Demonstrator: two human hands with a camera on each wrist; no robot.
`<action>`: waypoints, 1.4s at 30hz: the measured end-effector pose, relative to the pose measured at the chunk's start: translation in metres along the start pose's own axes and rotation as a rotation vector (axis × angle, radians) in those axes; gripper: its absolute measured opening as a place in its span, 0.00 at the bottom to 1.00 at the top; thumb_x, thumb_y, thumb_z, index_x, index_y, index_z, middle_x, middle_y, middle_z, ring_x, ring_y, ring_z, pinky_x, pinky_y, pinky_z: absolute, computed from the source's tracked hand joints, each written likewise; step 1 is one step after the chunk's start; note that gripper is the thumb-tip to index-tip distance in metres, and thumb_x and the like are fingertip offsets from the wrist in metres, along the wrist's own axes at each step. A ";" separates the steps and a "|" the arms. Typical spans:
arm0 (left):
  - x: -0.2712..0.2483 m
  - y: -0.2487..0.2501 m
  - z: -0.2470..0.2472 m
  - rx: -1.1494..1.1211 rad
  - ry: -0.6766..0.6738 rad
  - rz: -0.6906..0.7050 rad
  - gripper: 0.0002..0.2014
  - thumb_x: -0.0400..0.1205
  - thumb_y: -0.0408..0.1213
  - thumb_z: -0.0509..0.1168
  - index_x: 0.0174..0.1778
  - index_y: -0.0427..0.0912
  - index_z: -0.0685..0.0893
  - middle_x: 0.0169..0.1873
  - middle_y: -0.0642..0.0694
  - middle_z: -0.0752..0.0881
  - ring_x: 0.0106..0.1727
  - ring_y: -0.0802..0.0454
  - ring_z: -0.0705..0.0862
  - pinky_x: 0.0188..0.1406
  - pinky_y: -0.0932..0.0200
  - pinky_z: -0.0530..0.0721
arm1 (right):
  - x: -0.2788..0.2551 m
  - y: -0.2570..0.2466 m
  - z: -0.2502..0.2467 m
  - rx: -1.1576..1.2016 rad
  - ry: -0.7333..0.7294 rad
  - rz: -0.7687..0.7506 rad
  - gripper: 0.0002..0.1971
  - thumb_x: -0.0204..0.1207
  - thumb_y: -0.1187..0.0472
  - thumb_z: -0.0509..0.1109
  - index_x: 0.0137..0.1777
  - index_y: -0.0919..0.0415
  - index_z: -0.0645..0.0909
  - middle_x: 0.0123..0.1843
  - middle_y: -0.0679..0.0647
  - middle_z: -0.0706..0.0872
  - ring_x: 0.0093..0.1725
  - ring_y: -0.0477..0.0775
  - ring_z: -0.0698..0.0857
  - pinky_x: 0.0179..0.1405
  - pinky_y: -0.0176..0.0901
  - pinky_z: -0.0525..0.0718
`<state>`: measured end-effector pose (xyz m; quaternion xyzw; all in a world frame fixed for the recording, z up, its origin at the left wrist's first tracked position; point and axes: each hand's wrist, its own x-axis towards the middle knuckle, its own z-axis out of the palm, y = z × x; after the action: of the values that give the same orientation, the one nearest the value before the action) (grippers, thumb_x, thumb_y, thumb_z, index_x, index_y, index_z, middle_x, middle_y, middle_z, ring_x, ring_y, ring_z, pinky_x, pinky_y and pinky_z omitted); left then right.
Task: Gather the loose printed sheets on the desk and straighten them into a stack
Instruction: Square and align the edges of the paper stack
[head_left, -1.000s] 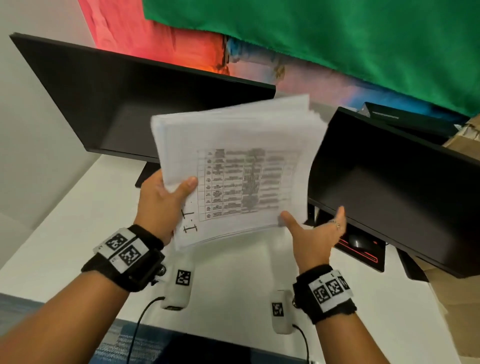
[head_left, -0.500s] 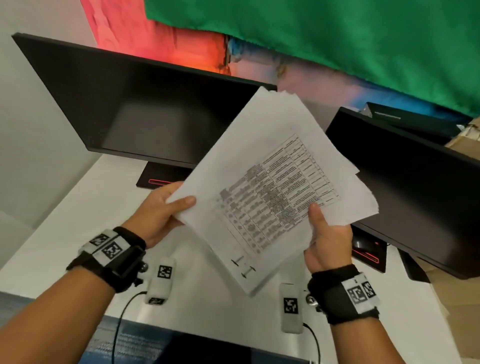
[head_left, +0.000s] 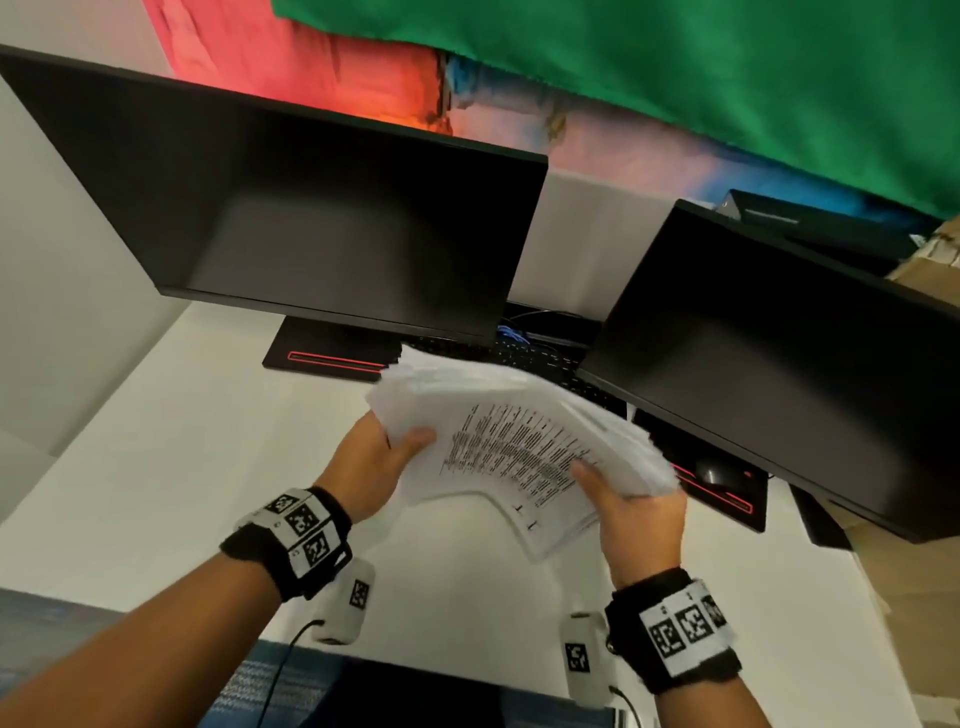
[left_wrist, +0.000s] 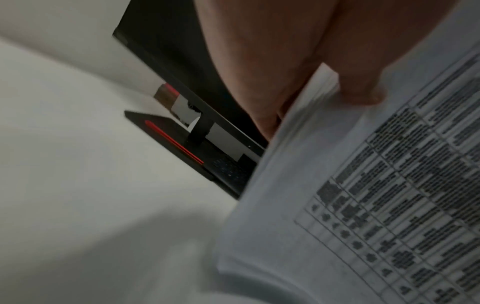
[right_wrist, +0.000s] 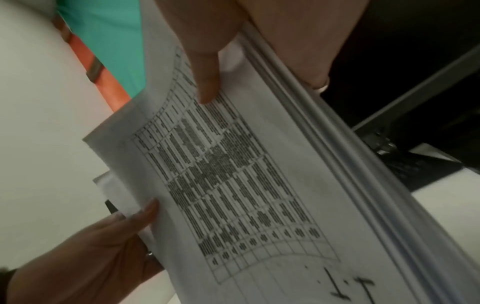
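White printed sheets form a thick, sagging bundle held in the air above the desk, between both hands. Left hand pinches the bundle's left edge, thumb on top; right hand clamps its right edge, thumb on the printed table. Behind the bundle, along the desk's far edge, stand two dark monitors

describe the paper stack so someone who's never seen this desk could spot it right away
Below the gap between the two dark monitors, above the white desk, both hands hold a sheaf of sheets. Left hand, right hand. The top page's printed table and the fanned, uneven edges set it apart.
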<state>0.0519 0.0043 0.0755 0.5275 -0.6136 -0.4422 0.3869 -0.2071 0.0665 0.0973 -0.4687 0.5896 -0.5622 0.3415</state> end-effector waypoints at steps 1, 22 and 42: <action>-0.002 -0.003 0.000 -0.006 -0.056 -0.009 0.18 0.86 0.35 0.64 0.62 0.66 0.76 0.52 0.80 0.85 0.58 0.77 0.83 0.54 0.78 0.78 | -0.004 0.006 0.001 0.031 0.015 0.061 0.22 0.69 0.71 0.81 0.52 0.41 0.89 0.52 0.43 0.93 0.52 0.46 0.92 0.53 0.48 0.92; 0.002 0.033 0.009 -0.468 0.077 -0.006 0.33 0.83 0.64 0.43 0.79 0.53 0.74 0.65 0.46 0.87 0.65 0.49 0.87 0.60 0.60 0.85 | -0.007 -0.001 0.003 0.019 0.070 0.049 0.24 0.64 0.66 0.85 0.56 0.45 0.82 0.51 0.45 0.90 0.52 0.42 0.89 0.46 0.36 0.89; 0.005 0.033 0.008 -0.202 0.004 0.076 0.38 0.70 0.32 0.80 0.72 0.52 0.68 0.58 0.55 0.80 0.54 0.68 0.86 0.49 0.68 0.87 | -0.002 -0.022 0.016 0.062 0.352 -0.085 0.09 0.80 0.68 0.71 0.46 0.51 0.80 0.55 0.52 0.90 0.55 0.47 0.87 0.52 0.34 0.86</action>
<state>0.0335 0.0020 0.1045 0.4630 -0.5847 -0.4856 0.4560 -0.1880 0.0640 0.1164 -0.3771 0.6022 -0.6673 0.2233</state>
